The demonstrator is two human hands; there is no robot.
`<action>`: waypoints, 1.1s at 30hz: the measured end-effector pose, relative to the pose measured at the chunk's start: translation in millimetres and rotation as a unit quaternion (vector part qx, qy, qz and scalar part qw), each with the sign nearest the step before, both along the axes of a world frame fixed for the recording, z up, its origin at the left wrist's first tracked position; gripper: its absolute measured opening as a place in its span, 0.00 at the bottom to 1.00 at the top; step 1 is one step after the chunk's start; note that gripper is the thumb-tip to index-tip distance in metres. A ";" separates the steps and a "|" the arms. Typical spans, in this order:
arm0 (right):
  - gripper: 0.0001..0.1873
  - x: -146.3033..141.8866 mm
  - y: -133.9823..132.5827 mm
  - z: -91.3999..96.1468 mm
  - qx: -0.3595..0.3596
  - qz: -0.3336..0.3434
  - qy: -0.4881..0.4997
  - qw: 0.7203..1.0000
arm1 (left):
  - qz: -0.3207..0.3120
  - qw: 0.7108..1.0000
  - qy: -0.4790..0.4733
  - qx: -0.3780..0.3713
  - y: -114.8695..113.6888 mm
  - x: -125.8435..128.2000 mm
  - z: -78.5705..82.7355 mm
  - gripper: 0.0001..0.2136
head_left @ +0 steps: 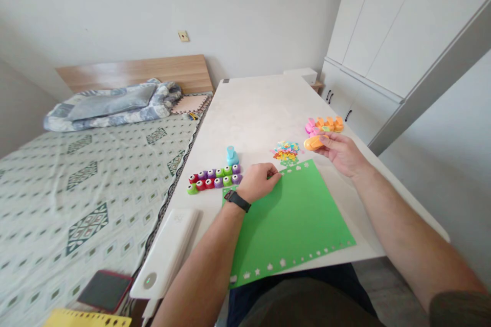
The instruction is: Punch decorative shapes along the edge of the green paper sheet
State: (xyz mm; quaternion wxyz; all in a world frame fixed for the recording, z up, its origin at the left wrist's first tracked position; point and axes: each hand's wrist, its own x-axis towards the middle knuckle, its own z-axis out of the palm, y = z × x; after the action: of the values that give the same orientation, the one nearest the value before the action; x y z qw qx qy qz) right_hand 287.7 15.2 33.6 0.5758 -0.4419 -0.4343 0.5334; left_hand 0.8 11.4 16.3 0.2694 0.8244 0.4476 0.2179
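Observation:
A green paper sheet (291, 219) with small shapes punched along its edges lies on the white table (261, 107). My left hand (258, 181), with a black watch on the wrist, rests on the sheet's far left corner, fingers curled and pinching its edge. My right hand (341, 152) is lifted above the table beyond the sheet's far right corner, closed on an orange paper punch (313, 142). A pile of colourful cut-out shapes (286, 151) lies between the two hands.
Rows of red, purple and green punches (215, 179) with a blue punch (231, 156) sit left of the sheet. Pink and orange punches (325, 124) lie beyond my right hand. A white device (164, 253), a bed (76, 179), a phone (103, 290) and wardrobes (383, 25) surround the table.

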 end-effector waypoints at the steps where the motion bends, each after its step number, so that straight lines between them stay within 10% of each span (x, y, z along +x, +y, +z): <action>1: 0.15 -0.3 -0.8 0.6 0.002 0.001 0.001 1.000 | 0.011 1.000 -0.001 -0.001 1.1 -0.1 0.4 0.13; 33: 0.21 -13.7 -1.3 -10.9 -0.062 0.089 -0.056 0.992 | 0.031 0.976 -0.159 -0.143 -24.2 6.6 -6.3 0.16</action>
State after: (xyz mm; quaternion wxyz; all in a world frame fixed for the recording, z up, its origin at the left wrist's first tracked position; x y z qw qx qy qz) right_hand 274.1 13.9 22.8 0.4717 -0.4656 -0.4698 0.5831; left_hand 7.4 -12.8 10.0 0.4451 0.7179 0.4508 0.2885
